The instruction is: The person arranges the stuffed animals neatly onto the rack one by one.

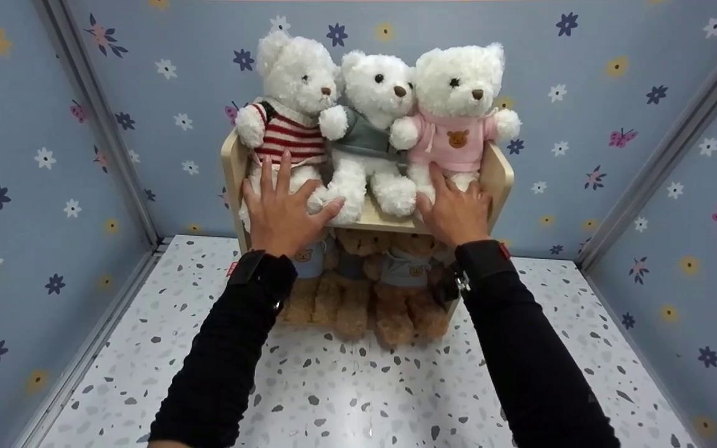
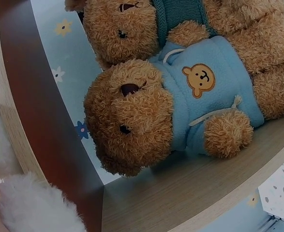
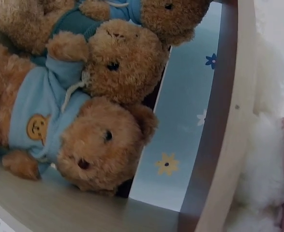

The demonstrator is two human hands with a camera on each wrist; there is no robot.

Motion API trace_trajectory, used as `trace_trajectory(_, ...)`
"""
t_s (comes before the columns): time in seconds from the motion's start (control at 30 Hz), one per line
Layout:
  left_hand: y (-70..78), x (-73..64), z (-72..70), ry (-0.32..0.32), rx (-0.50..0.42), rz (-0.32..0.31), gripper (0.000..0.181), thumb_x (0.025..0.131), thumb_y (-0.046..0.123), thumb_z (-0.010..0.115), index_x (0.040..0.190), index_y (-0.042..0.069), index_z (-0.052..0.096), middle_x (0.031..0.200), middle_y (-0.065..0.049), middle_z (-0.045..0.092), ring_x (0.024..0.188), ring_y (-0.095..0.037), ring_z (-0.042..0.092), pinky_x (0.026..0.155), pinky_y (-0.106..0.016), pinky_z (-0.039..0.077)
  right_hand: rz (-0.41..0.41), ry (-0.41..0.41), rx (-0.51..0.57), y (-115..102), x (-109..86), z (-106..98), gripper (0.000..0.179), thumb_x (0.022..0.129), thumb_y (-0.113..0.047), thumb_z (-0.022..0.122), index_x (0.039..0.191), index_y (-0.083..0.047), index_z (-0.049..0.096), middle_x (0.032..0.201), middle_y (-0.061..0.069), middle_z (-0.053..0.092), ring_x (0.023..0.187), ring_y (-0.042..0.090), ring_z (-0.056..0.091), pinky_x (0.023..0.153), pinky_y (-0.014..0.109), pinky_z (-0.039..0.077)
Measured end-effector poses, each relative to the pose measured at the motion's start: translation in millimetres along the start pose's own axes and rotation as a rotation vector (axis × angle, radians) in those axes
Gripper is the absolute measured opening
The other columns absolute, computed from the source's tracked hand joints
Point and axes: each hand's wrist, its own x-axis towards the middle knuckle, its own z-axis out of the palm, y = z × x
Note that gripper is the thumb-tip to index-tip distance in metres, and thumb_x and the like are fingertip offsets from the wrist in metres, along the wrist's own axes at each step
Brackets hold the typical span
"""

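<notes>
Three white teddy bears sit side by side on the upper board of a wooden shelf [image 1: 505,174]. One wears a red-striped sweater [image 1: 290,138], the middle bear [image 1: 371,140] a grey-green top, the third a pink hoodie [image 1: 464,158]. My left hand [image 1: 281,214] rests, fingers spread, on the legs of the striped-sweater bear. My right hand [image 1: 458,213] touches the legs of the pink-hoodie bear, thumb apart. Some leg parts are hidden behind the hands.
Brown teddy bears sit in the lower compartment: one in a blue hoodie [image 2: 209,82], one in a teal top [image 2: 183,17], another in a pale blue hoodie [image 3: 40,111]. White speckled floor [image 1: 346,398] lies in front; flowered blue walls [image 1: 165,124] surround the shelf.
</notes>
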Motion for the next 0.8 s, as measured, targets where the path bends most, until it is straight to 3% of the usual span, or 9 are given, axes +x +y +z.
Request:
trace_trajectory(0.43, -0.7, 0.6, 1.5, 0.0, -0.014, 0.005, 0.07, 0.096, 0.072, 0.042, 0.146, 0.025, 0.056, 0.17, -0.009, 0.004, 0.155, -0.037, -0.004, 0.118, -0.068, -0.003, -0.004, -0.084, -0.06, 3.9, 10.2, -8.2, 0.067, 0.105, -0.048, 0.034, 0.163, -0.02, 0.018, 0.162, 0.009, 0.035, 0.138, 0.057, 0.03, 0.101, 0.071, 0.03)
trace_trajectory(0.8, -1.1, 0.0, -0.4, -0.003, -0.001, -0.003, 0.07, 0.096, 0.072, 0.042, 0.146, 0.025, 0.055, 0.17, -0.009, 0.004, 0.155, -0.036, -0.004, 0.119, -0.066, -0.004, -0.002, -0.109, -0.041, 5.4, 14.7, -7.9, 0.067, 0.104, -0.05, 0.034, 0.163, -0.023, 0.018, 0.163, 0.008, 0.034, 0.14, 0.055, 0.028, 0.105, 0.07, 0.027)
